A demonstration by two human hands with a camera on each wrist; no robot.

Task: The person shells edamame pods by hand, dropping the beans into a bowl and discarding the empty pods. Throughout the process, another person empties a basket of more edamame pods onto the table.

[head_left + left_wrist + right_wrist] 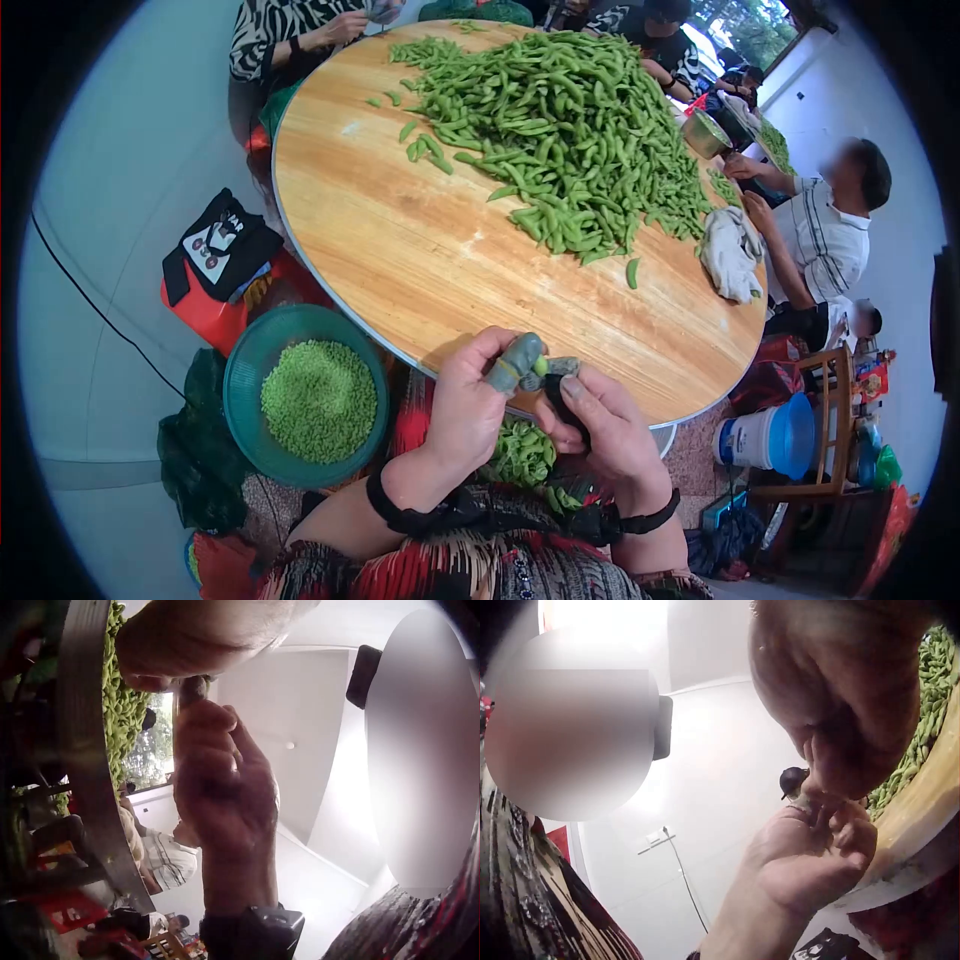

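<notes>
Both hands meet just over the near edge of the round wooden table point(430, 250). My left hand point(470, 405), with grey-green coverings on its fingertips, pinches a green pod point(541, 366). My right hand point(608, 420), fingers curled in dark coverings, grips the pod's other side; the left wrist view shows the right hand point(225, 772) below the left. The right wrist view shows the left hand point(802, 862) touching the right hand's fingertips. A large heap of green pods point(570, 130) covers the table's far part. Shelled beans point(320, 400) fill a green basin point(240, 385) at left.
Loose pods point(522, 450) lie below the hands, near the lap. A grey cloth point(731, 255) rests on the table's right edge. Several people sit around the table. A white-and-blue bucket point(765, 440) and wooden chair point(838, 420) stand at right; a black bag point(222, 245) is at left.
</notes>
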